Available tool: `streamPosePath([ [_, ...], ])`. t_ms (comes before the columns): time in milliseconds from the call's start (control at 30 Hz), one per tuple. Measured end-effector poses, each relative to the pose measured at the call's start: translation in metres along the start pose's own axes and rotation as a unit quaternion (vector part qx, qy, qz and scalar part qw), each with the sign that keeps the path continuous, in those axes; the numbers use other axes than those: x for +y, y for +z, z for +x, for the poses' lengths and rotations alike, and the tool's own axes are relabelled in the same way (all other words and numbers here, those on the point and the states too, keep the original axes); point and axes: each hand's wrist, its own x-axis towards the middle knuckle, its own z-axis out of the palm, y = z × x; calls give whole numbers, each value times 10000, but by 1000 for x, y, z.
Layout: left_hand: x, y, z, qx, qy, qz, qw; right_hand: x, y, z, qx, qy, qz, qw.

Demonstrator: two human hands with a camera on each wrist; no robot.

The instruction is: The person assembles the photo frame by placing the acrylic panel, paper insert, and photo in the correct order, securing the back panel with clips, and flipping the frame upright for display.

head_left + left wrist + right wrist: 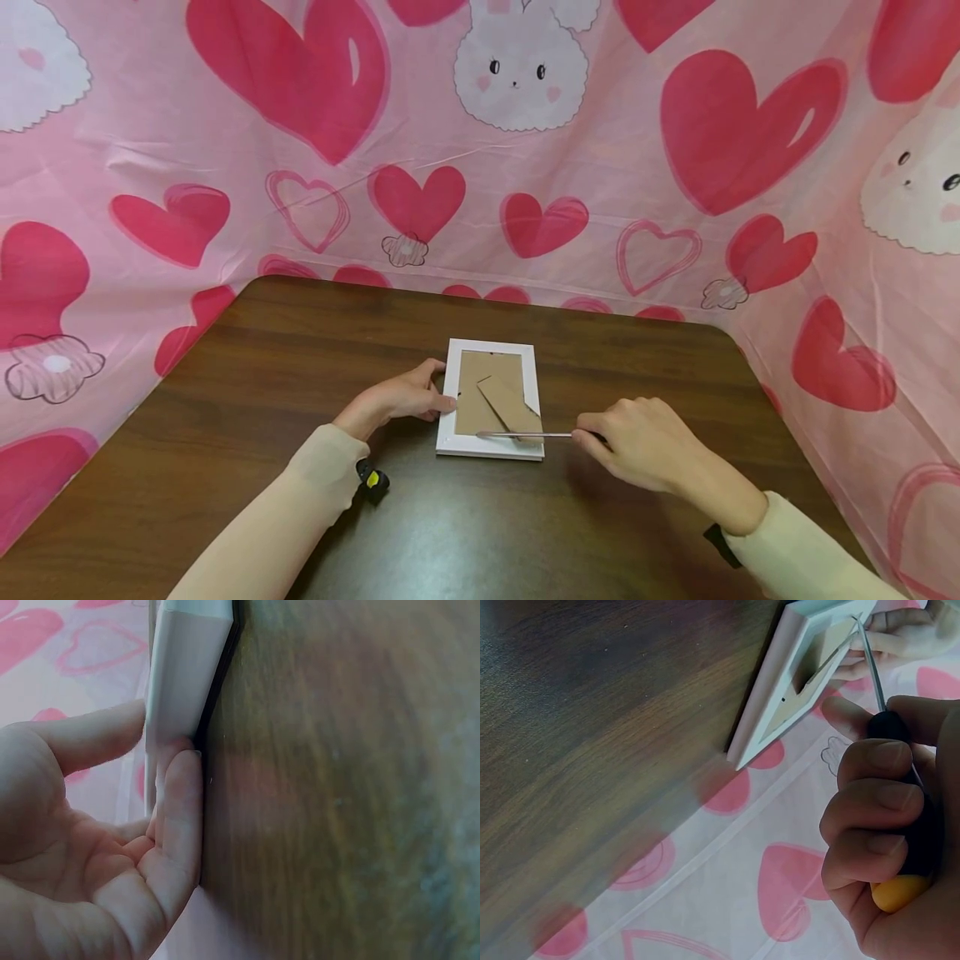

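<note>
A white picture frame (530,375) lies face down on the brown table, its cardboard backing (471,404) and slanting cardboard stand (512,402) facing up. At its left side, my left hand (405,395) steadies it, thumb over the rim and fingers against the outer edge. My right hand (637,442) grips a screwdriver (922,859) with a black and yellow handle. From the right, the metal shaft (553,435) reaches across the stand's lower end. Its tip is at the lower left inner edge of the frame, beside the backing.
The dark wooden table (330,325) has rounded far corners. Pink cloth (450,142) with red hearts and white rabbits hangs behind it and along the sides. A small black device with a yellow spot (372,479) sits at the left wrist.
</note>
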Motion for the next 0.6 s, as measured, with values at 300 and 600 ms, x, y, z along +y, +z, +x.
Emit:
streamPosePath([
  [300, 0, 1, -2, -14, 114, 326, 9994, -1, 0, 1, -128, 61, 148, 9998],
  [600, 2, 4, -3, -92, 268, 269, 9992, -1, 0, 1, -166, 84, 182, 9997],
])
